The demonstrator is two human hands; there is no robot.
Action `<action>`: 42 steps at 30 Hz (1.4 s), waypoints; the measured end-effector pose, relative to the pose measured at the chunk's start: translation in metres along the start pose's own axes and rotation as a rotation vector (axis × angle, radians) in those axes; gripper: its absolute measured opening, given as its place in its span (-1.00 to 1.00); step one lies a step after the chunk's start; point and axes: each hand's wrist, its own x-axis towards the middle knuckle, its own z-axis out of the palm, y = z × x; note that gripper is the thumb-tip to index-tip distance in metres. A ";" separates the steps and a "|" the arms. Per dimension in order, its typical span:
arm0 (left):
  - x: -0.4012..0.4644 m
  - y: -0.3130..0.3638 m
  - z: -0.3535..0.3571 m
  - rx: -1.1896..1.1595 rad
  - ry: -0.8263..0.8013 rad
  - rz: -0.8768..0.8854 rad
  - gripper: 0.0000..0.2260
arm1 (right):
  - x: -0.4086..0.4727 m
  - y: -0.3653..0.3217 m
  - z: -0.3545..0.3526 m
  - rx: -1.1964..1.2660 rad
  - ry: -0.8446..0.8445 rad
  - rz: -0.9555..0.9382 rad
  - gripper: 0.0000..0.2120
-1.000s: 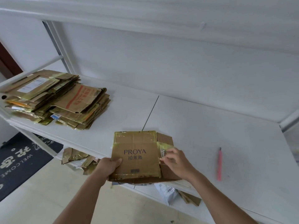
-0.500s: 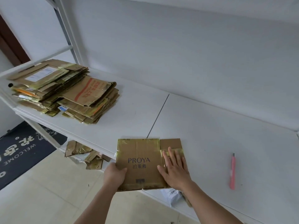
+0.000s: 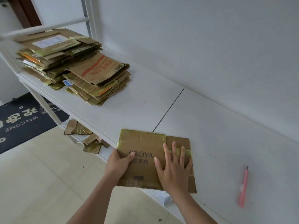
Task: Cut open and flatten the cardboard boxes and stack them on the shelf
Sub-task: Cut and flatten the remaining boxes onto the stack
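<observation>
At six o'clock in my head view, on the front edge of the white shelf (image 3: pixel 218 126), I see the flattened cardboard box (image 3: pixel 145 152) lying with its brown printed face up and its near edge hanging a little past the shelf lip; gold tape shines along its borders, and a plain brown flap sticks out at its three o'clock side. My left hand (image 3: pixel 118 165) grips the box's nine o'clock edge, thumb curled over the top by the printed lettering, the other fingers hidden beneath, so I cannot tell how far they wrap. My right hand (image 3: pixel 174 168) lies flat on the box's right half, fingers straight and spread, pressing across the seam where the flap meets the main panel; it holds nothing. At ten o'clock, well apart from the box, the stack of flattened boxes (image 3: pixel 72 65) sits on the same shelf in two overlapping heaps, the nearer one topped by a sheet with red print. At four o'clock, the pink utility knife (image 3: pixel 243 188) lies on the shelf, apart from both hands. Below the shelf, at eight o'clock, cardboard scraps (image 3: pixel 84 136) rest on a lower level; a dark doormat (image 3: pixel 24 117) lies on the tiled floor at nine o'clock.
</observation>
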 end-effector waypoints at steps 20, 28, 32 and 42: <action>-0.062 0.039 -0.131 -0.766 0.076 -0.010 -0.87 | -0.021 -0.117 -0.110 1.262 0.278 0.243 0.07; -0.015 0.075 -0.265 -0.755 -0.070 0.114 -0.84 | 0.037 -0.262 -0.165 1.319 0.442 0.118 0.02; 0.024 0.092 -0.367 -0.709 -0.020 0.129 -0.72 | 0.069 -0.341 -0.174 1.272 0.472 0.081 -0.30; 0.137 0.163 -0.429 -0.689 -0.020 0.212 -0.64 | 0.149 -0.468 -0.178 1.011 0.475 0.086 -0.39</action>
